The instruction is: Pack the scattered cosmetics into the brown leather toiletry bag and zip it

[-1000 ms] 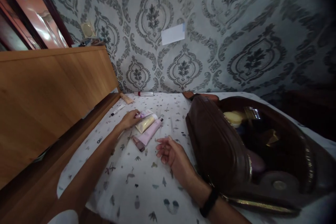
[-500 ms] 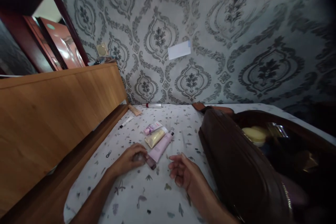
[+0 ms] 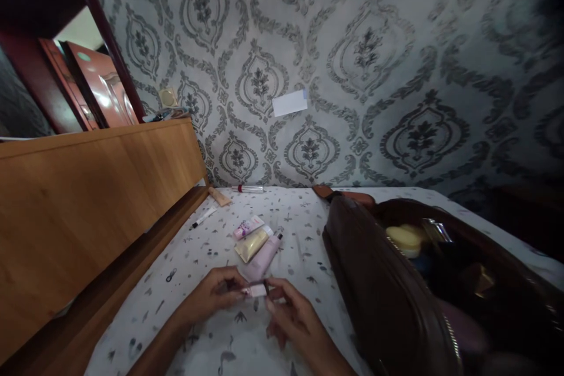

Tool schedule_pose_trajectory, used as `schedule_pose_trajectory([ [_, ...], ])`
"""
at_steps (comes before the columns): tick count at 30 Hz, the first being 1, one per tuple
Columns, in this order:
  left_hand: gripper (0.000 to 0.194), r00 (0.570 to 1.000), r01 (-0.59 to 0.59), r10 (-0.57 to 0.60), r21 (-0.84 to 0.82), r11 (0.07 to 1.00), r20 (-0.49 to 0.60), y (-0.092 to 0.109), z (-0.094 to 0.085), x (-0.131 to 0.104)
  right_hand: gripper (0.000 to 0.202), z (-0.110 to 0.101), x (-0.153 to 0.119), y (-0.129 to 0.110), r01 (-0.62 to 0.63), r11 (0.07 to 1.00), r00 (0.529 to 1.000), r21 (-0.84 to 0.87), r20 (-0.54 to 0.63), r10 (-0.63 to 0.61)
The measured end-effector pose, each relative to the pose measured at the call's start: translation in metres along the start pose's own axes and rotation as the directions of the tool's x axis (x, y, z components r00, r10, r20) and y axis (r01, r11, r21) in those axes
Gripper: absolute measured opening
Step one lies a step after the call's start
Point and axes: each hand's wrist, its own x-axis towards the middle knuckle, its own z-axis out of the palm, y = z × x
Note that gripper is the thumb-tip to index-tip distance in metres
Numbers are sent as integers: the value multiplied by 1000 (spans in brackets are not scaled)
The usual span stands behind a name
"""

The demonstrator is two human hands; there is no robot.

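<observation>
Low over the patterned sheet (image 3: 304,258), a small pinkish container (image 3: 256,290) with a pale label lies crosswise between my hands. My left hand (image 3: 215,294) pinches its left end, and the fingertips of my right hand (image 3: 293,312) close on its right end. Its exact kind is too blurred to make out. Just beyond my fingers lie a lilac tube (image 3: 265,257) with a dark cap, a gold tube (image 3: 252,245) and a white tube with purple print (image 3: 248,227), side by side at a slant.
A large dark brown bag (image 3: 374,282) stands unzipped on the right, with a round yellow item (image 3: 404,241) inside. A wooden headboard (image 3: 101,188) runs along the left. Near the wall lie a silver-and-red tube (image 3: 249,189), a beige tube (image 3: 219,196) and a thin white tube (image 3: 204,217).
My right hand has come left and taken hold of the small container's other end. The container has turned, its pale label now showing. The view has shifted slightly.
</observation>
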Motion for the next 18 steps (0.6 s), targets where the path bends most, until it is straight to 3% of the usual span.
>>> schedule_pose_trajectory([
  [4, 31, 993, -37, 30, 61, 997, 113, 9, 11, 6, 45, 1, 0, 13, 57, 985, 996, -162, 73, -46],
  [6, 29, 991, -65, 51, 106, 992, 126, 8, 4, 16, 30, -1, 1, 16, 89, 966, 995, -243, 57, -77],
  [8, 28, 995, -84, 67, 265, 961, 69, 4, -13, 34, 21, -2, 1, 18, 123, 941, 992, -316, 21, -123],
  [10, 29, 995, -38, 84, 599, 800, -49, -4, -38, 61, 17, -3, 1, 17, 141, 922, 987, -361, -18, -158],
  [11, 25, 986, 59, 84, 771, 634, -144, -9, -52, 77, 16, -4, 0, 17, 141, 917, 986, -374, -35, -166],
  [15, 22, 937, 258, 113, 874, 412, -330, -32, -101, 135, 13, -9, 1, 20, 143, 911, 984, -386, -42, -172],
  [18, 27, 921, 317, 138, 907, 278, -364, -50, -119, 166, 10, -15, 4, 27, 203, 880, 976, -430, 13, -219],
])
